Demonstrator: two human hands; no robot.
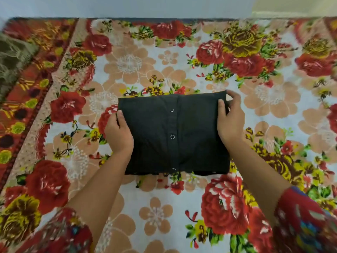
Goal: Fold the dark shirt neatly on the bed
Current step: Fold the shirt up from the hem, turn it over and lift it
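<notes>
The dark shirt (173, 134) lies in the middle of the bed as a compact folded rectangle, its button placket running down the centre with three snaps showing. My left hand (118, 134) grips the shirt's left edge, thumb on top and fingers tucked beneath. My right hand (230, 117) grips the right edge near the far corner, thumb on top of the cloth and fingers curled behind it. A bit of fabric peeks out under the near edge.
The bed is covered by a floral bedsheet (164, 61) with red and yellow roses and a red border on the left. A brownish patterned cloth (12, 59) lies at the far left. A pale wall (127, 6) runs behind the bed.
</notes>
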